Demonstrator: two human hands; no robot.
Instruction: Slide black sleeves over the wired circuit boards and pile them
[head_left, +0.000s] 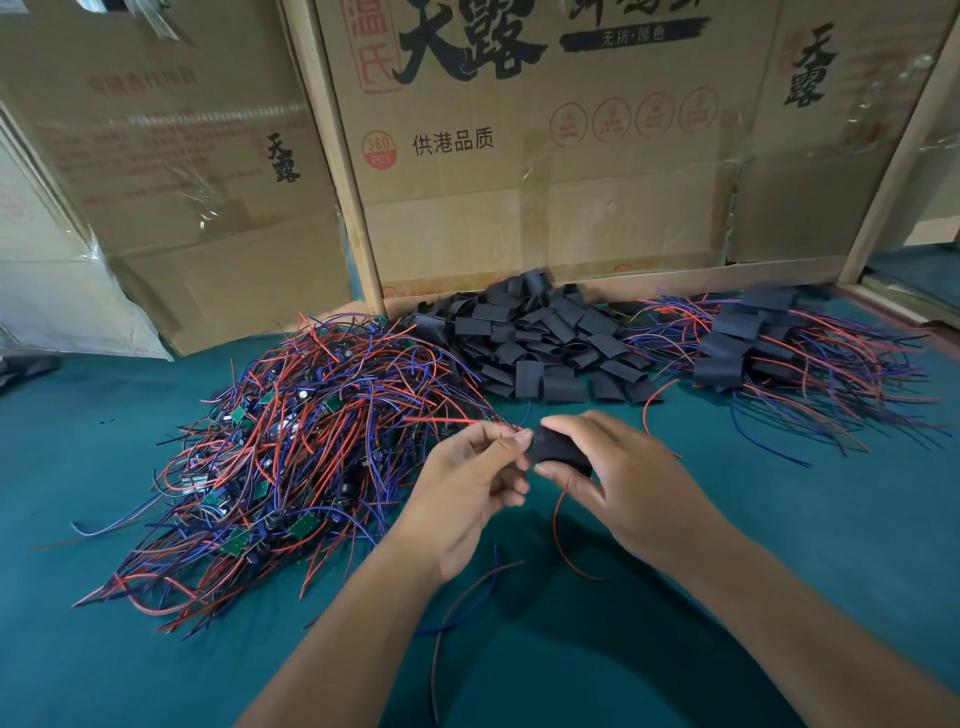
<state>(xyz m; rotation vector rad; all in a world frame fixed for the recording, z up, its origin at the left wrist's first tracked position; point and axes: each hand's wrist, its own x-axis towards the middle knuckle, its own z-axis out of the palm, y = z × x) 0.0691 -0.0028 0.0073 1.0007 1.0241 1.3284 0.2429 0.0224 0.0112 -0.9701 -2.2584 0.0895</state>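
Black sleeve (558, 451) sits at frame centre, held above the desk (779, 545) btwn both hands. Right hand (618, 483) is clamped on it, thumb under, fingers over the top. Left hand (467, 493) meets the sleeve's left end, thumb and forefinger pinched together there on something small; the board itself can't be seen, prob. hidden by fingers or already inside. Red wires (563, 540) trail down from the sleeve toward the lower centre, plus a blue one and a dark one curving across the desk below the hands; another red wire arcs up to the right of the right hand.

Left of centre: big tangled heap of bare boards (291, 467), small green boards showing among red and blue wires. It reaches right up to the left hand.

Upper centre, behind the hands: pile of empty sleeves (545, 338), flat black tubes lying every which way, against the cardboard.

Upper right: pile of sleeved boards (753, 343), black sleeves stacked w/ red and blue wires fanning out to the right and down.

Desk surface is teal. Across the back stand cardboard boxes (519, 182) w/ black and red print, wooden frame strips btwn them.
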